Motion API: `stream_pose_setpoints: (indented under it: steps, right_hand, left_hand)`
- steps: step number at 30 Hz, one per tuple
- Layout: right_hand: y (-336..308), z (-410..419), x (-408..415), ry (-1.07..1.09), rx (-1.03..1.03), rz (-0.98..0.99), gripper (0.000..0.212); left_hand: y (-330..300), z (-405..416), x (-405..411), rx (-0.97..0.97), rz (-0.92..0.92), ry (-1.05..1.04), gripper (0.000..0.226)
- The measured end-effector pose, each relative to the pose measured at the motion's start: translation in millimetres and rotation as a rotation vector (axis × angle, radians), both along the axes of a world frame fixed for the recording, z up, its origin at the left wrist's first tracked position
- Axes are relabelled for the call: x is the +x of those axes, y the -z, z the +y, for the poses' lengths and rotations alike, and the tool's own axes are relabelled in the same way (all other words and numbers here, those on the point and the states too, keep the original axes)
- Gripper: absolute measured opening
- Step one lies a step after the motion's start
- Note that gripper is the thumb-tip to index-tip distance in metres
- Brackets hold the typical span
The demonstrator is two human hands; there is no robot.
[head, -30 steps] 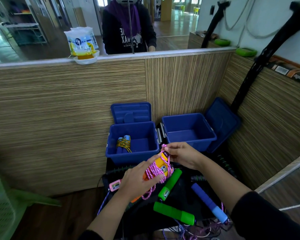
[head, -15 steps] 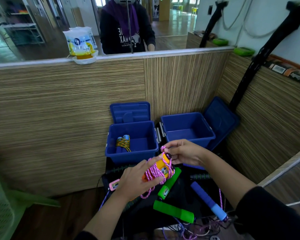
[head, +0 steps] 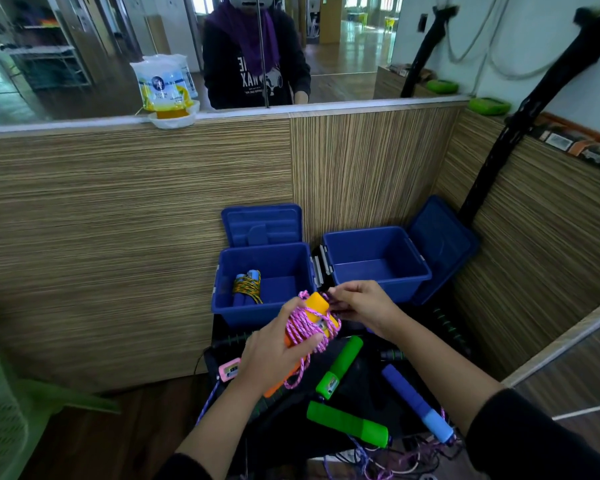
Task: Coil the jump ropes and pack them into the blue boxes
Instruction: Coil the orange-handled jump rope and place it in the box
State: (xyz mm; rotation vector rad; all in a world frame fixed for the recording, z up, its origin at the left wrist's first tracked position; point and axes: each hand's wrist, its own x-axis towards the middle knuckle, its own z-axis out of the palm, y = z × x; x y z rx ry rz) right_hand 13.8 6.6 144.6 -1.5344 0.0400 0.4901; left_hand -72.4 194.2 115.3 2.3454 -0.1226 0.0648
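Fingers (head: 293, 311) of the left hand (head: 274, 348) curl round the orange handles (head: 317, 304) with the pink rope (head: 305, 327) wound about them, gripping the bundle above the middle of the dark counter (head: 291, 420); a loose loop of the pink rope hangs below the hand. Off the counter's left side stands a green plastic chair (head: 0, 393), and at its left edge lies a pink handle (head: 229, 368) with a small display. At the far left corner sits the left blue box (head: 238, 306), its lid (head: 262, 225) upright behind it against the wood-grain wall, and inside it, on the left, lies a coiled rope with blue handles (head: 246, 289). Just right of the orange bundle, the right hand (head: 364, 304) pinches the end of the pink rope at the bundle's top, its fingers bent close together. Below it on the counter lie two green handles (head: 340, 367), one tilted toward the far edge, the other (head: 347, 424) lying across the near edge. Right again lies a blue handle (head: 416, 403) with a lighter tip, with tangled purple cord (head: 395, 462) at the near right corner. The right blue box (head: 378, 287) stands at the far right corner, its lid (head: 440, 244) leaning back.
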Motion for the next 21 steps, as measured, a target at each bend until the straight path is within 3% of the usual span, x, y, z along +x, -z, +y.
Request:
stream_pose_setpoints:
  steps: [3,7,14,18,21]
  right_hand:
    - [7.6,3.2,-9.9,0.027,-0.057,-0.133,0.007]
    - [15.6,6.1,-17.7,0.091,-0.305,-0.329,0.016]
    - [16.3,15.9,-23.3,0.021,-0.261,-0.422,0.02]
    - [24.1,19.6,-26.3,0.02,-0.338,-0.428,0.016]
    - [26.4,22.6,-29.9,-0.059,-0.37,-0.379,0.035]
  left_hand:
    - [4.4,1.0,7.0,-0.048,0.012,-0.074,0.058]
    - [8.4,-6.0,10.8,-0.102,0.045,-0.091,0.051]
    - [6.3,-11.4,14.4,-0.171,0.005,-0.141,0.037]
    - [11.5,-12.3,16.9,-0.173,-0.009,-0.127,0.032]
    - [17.6,-16.0,18.8,-0.283,0.007,-0.214,0.024]
